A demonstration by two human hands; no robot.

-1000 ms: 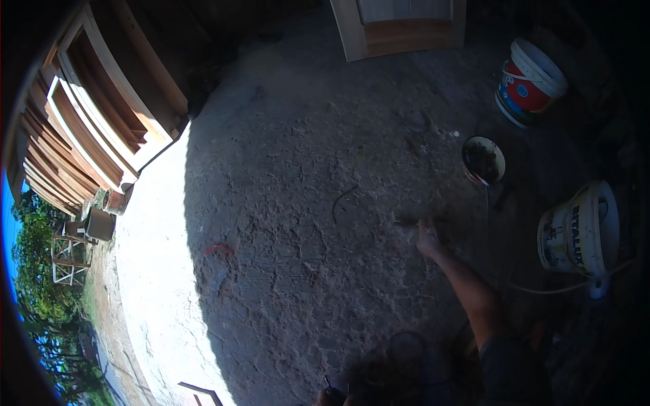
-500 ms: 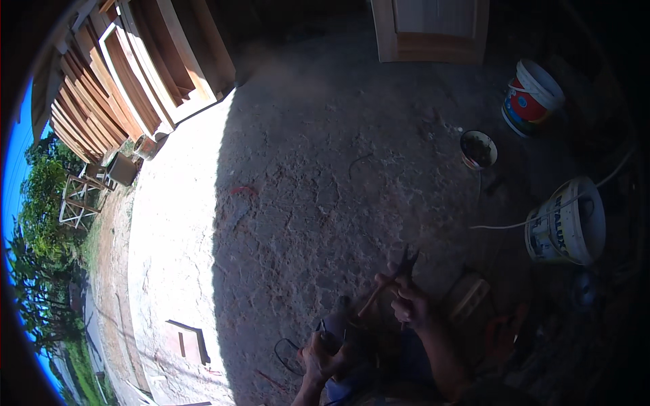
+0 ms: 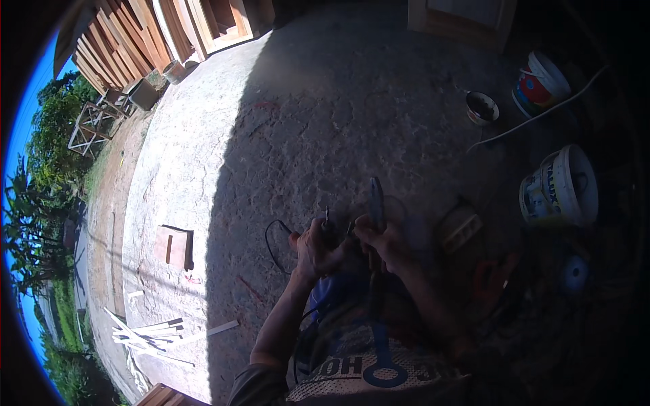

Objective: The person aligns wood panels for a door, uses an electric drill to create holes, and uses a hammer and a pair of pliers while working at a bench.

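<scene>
Both hands now meet at lower centre, where one reached out alone before; left hand (image 3: 315, 247) closed around a small dark tool; right hand (image 3: 384, 242) gripping pliers (image 3: 376, 203), tips up; black cable (image 3: 274, 240) trails left; shade could cause a slip; white bucket (image 3: 558, 188) right.

At centre frame we see a dark grey tool (image 3: 376, 203) in the right hand (image 3: 383, 242) and a dark cable (image 3: 272, 238) by the left hand (image 3: 315, 247). The concrete floor (image 3: 325, 122) reads pale grey where sunlit at left and bluish grey in shade. At right stand a white bucket (image 3: 558, 188) with blue and yellow print and a white bucket (image 3: 539, 84) banded red and blue. The stacked planks (image 3: 128, 34), upper left, are reddish brown; the foliage (image 3: 47, 128) is green under blue sky (image 3: 30, 95).
</scene>
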